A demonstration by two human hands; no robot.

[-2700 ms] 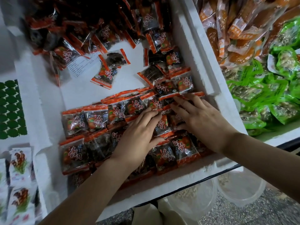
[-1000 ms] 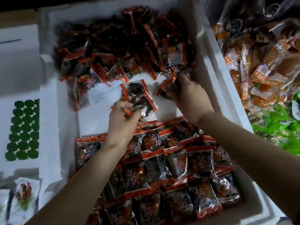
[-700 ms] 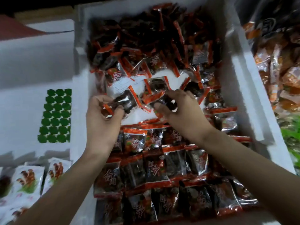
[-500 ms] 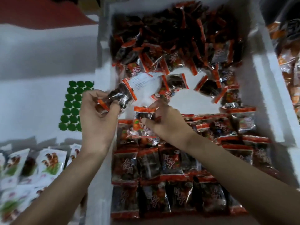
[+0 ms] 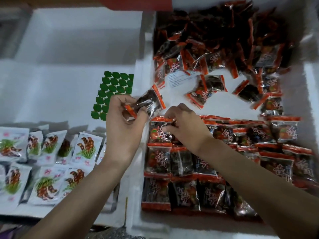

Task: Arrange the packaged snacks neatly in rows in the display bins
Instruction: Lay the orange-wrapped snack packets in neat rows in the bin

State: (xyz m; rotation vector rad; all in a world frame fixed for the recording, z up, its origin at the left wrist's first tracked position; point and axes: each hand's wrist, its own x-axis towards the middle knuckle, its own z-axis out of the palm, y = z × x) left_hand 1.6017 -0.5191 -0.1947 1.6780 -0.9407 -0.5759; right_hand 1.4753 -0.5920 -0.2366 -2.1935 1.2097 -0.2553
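Red-edged packet (image 5: 148, 102) sits pinched in curled fingers (image 5: 120, 102) of my left hand (image 5: 124, 132), right hand (image 5: 188, 130) pinching a row-end packet (image 5: 159, 135).

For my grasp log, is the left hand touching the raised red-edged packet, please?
Touching. The head view shows the left hand pinching the red-edged packet by its lower end.

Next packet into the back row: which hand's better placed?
Left. The left hand pinches a loose packet right beside the back row's left end; the right hand is occupied, fingers curled on the end packet in that row.
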